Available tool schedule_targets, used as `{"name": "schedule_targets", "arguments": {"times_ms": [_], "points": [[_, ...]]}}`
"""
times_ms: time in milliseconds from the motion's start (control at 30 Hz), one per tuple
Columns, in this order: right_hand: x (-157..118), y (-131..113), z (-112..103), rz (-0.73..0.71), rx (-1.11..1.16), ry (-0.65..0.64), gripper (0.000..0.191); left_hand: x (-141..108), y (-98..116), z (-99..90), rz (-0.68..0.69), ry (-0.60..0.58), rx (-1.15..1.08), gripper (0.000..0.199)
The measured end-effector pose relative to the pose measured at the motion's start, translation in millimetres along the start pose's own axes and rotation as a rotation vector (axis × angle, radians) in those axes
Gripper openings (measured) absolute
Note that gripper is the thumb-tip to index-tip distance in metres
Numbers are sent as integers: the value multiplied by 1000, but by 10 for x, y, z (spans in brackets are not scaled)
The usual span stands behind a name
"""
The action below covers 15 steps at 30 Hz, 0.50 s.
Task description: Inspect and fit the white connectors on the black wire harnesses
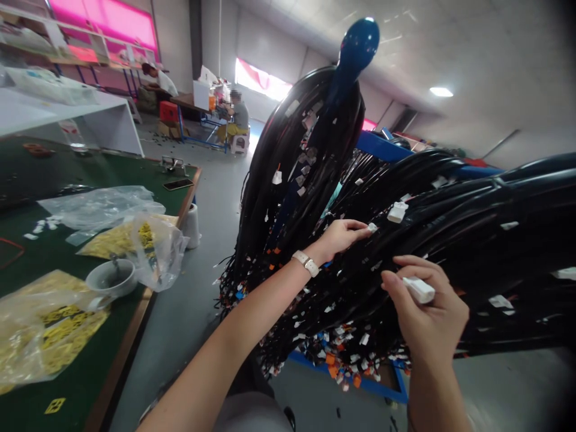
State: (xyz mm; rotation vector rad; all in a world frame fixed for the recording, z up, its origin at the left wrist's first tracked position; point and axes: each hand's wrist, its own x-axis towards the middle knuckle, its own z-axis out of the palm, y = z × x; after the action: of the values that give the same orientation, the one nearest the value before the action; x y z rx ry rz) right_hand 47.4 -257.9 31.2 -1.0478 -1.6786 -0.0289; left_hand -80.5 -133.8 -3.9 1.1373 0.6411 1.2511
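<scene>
Thick bundles of black cable (288, 144) hang over a blue rack (382, 146), with small white, orange and blue plugs at their lower ends. My left hand (339, 239), with a pale watch strap at the wrist, reaches into the cables. Its thumb and fingers pinch a small white connector (372, 227). Closer to me on the right, my right hand (434, 312) holds a larger white rectangular connector (420, 290) between thumb and fingers. Another white connector (398, 212) lies on the cables just above and between my hands.
On the left stands a green-topped table (85, 399) carrying a yellow-filled plastic bag (27, 336), a white cup (108, 282), clear bags and a phone (177, 185). A blue post with a rounded top (360, 42) rises among the cables. Two people sit at far tables.
</scene>
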Motion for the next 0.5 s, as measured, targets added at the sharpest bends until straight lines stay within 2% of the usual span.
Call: {"name": "schedule_targets", "arguments": {"times_ms": [100,167,233,300,367,433,500], "points": [[84,-113,78,119,110,-83,15,-5,77,-21,116,74,89,16],[139,-172,110,182,147,-94,16,-35,140,-42,186,62,135,18],[201,-212,127,195,117,-80,19,-100,215,-61,190,19,144,25],[275,-238,138,155,-18,-97,22,-182,300,-72,132,-5,108,27],[368,-261,148,55,-242,-135,27,-253,383,-75,88,4,81,24],[475,-286,151,-38,-442,-184,38,-286,441,-80,103,54,114,21],[582,-311,137,-52,-514,-241,44,-278,455,-93,143,118,180,20]]}}
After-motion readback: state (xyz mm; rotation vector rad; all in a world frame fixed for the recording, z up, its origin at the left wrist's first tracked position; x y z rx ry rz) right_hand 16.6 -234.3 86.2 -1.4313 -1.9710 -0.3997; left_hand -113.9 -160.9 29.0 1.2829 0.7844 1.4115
